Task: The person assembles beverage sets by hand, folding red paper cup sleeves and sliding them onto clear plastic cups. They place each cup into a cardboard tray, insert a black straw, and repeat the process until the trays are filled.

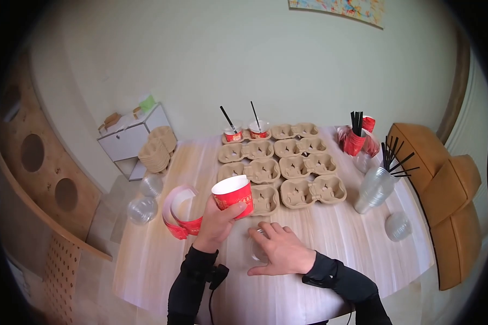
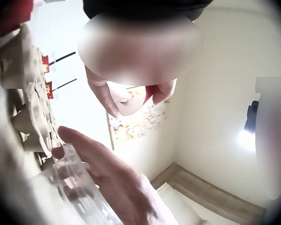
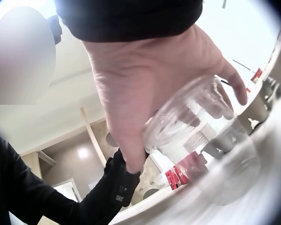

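My left hand (image 1: 217, 230) grips a red paper cup sleeve (image 1: 237, 199) with a white inside and gold print, raised over the table. Below and to its right, my right hand (image 1: 284, 252) reaches palm down over a clear plastic cup (image 3: 234, 173). Its fingers and thumb spread round the rim, and the cup's base is close to the tabletop. Left of my left hand lies a curved stack of red sleeves (image 1: 174, 219). Cardboard cup carriers (image 1: 295, 192) stand in rows just beyond both hands.
Two sleeved cups with black straws (image 1: 259, 129) sit in the back left carrier. On the right stand nested clear cups (image 1: 375, 189), a red cup of straws (image 1: 354, 142) and stacked lids (image 1: 398, 226). More lids (image 1: 142, 210) and stacked carriers (image 1: 156, 151) are at the left.
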Available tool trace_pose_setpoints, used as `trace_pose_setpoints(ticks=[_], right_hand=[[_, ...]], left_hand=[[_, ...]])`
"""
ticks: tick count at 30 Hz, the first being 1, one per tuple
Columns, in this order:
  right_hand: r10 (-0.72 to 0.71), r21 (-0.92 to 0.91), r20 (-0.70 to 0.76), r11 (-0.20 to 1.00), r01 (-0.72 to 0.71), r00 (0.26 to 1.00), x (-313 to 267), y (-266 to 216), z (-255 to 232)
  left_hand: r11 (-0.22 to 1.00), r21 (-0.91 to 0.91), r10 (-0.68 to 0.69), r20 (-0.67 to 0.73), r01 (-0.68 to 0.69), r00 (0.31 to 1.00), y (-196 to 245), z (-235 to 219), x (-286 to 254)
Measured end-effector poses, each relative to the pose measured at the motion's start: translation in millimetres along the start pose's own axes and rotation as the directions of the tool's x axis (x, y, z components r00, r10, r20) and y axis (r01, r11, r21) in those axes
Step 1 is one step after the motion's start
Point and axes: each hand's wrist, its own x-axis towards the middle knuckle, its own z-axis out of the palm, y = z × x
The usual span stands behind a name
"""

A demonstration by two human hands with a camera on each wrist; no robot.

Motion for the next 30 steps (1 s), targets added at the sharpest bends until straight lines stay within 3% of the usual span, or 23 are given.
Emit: trace_pose_setpoints(ticks=[1, 2, 4, 6, 7, 9, 10, 12, 13, 15, 17, 18, 21, 23, 26, 27, 28, 30], right_hand=[[0.014, 0.040, 0.097, 0.999, -0.018, 0.995, -0.6, 0.5, -0.1], [0.022, 0.037, 0.102, 0.999, -0.026, 0.995, -0.2, 4.7, -4.2], [0.104, 0.212, -0.013, 0.972, -0.099, 0.995, 5.0, 20.4, -21.5], [0.120, 0.168, -0.312, 0.983, -0.070, 0.943, 4.4, 39.7, -48.3], [0.123, 0.160, -0.300, 0.984, -0.077, 0.946, 3.1, 47.4, -60.7], [0.296, 0.479, -0.515, 0.878, -0.017, 0.804, -1.9, 58.5, -79.7], [0.299, 0.470, -0.512, 0.882, -0.029, 0.805, -3.0, 61.0, -82.0], [0.267, 0.677, -0.537, 0.703, 0.219, 0.800, -4.0, 62.7, -80.2], [0.277, 0.678, -0.536, 0.704, 0.211, 0.797, -4.7, 60.7, -80.4], [0.068, 0.568, -0.395, 0.802, 0.185, 0.916, -3.2, 53.6, -79.1], [-0.004, 0.498, -0.359, 0.845, 0.194, 0.933, 1.2, 48.2, -69.8], [-0.080, 0.416, -0.310, 0.885, 0.210, 0.947, 4.6, 44.8, -65.4], [-0.113, 0.293, -0.313, 0.933, 0.209, 0.943, 9.3, 32.7, -52.1], [-0.020, 0.279, -0.335, 0.953, 0.120, 0.942, 10.3, 29.3, -35.1], [0.151, 0.282, -0.370, 0.959, -0.044, 0.917, 8.5, 15.1, -15.9], [0.223, 0.311, -0.377, 0.945, -0.103, 0.899, 7.7, 12.7, -14.1], [0.242, 0.299, -0.384, 0.946, -0.128, 0.891, 5.6, 12.6, -17.2], [0.207, 0.338, -0.316, 0.936, -0.094, 0.926, 2.5, 13.4, -26.2]], left_hand=[[1.000, -0.006, -0.005, 0.002, 0.005, 1.000, -1.7, -1.8, 0.8], [0.999, 0.050, 0.019, 0.019, -0.020, 1.000, -3.0, -3.6, 2.3], [0.995, 0.097, 0.036, 0.039, -0.039, 0.999, -5.0, -3.1, 4.2], [0.858, 0.489, 0.150, 0.056, -0.158, 0.987, -5.7, 2.6, 1.4], [0.866, 0.475, 0.148, 0.053, -0.155, 0.988, -9.5, 6.2, -0.6], [0.756, 0.617, 0.189, 0.114, -0.218, 0.975, -18.2, 16.1, -4.3], [0.708, 0.668, 0.163, 0.162, -0.229, 0.973, -20.1, 21.8, -6.2], [0.688, 0.690, 0.135, 0.184, -0.225, 0.974, -30.3, 27.9, -8.3], [0.655, 0.723, 0.109, 0.200, -0.222, 0.974, -34.0, 29.9, -10.0], [0.659, 0.725, 0.084, 0.194, -0.200, 0.977, -36.0, 35.4, -13.2], [0.584, 0.753, 0.177, 0.248, -0.304, 0.953, -34.7, 37.4, -15.8], [0.581, 0.754, 0.173, 0.252, -0.305, 0.952, -32.1, 39.2, -18.4], [0.576, 0.750, 0.155, 0.292, -0.326, 0.944, -30.8, 49.2, -24.0], [0.658, 0.668, 0.206, 0.285, -0.349, 0.936, -36.0, 47.6, -20.4], [0.655, 0.656, 0.201, 0.329, -0.377, 0.923, -49.1, 39.0, -13.8], [0.670, 0.657, 0.211, 0.278, -0.345, 0.937, -50.6, 40.1, -13.7], [0.683, 0.662, 0.217, 0.219, -0.308, 0.951, -50.7, 40.9, -14.9], [0.661, 0.679, 0.199, 0.254, -0.321, 0.947, -47.5, 42.4, -14.7]])
